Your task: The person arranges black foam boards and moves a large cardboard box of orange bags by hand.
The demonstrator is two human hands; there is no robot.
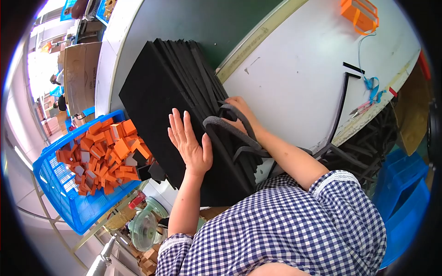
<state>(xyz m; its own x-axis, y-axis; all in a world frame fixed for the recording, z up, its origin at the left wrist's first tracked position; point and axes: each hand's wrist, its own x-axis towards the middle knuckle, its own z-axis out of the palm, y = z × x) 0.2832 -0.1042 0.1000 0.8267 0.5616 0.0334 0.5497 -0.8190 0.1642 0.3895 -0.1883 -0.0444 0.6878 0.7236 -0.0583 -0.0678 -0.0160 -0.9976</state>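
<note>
A thick stack of black foam sheets (pixel 159 99) lies on the table in the middle. My left hand (pixel 189 145) rests flat on its top sheet, fingers stretched out and thumb apart. On the stack's right side, my right hand (pixel 240 115) is closed round dark foam strips (pixel 230 126), which loop and curl below it beside the sheets. Part of the right hand's fingers is hidden behind the strips.
A blue basket (pixel 76 209) full of small orange boxes (pixel 122 149) stands at the left. On the white table (pixel 285 78) are an orange bag (pixel 361 16), scissors (pixel 361 109) and blue ribbon (pixel 372 85). Black strips (pixel 359 156) are piled at the right, near blue bins (pixel 398 179).
</note>
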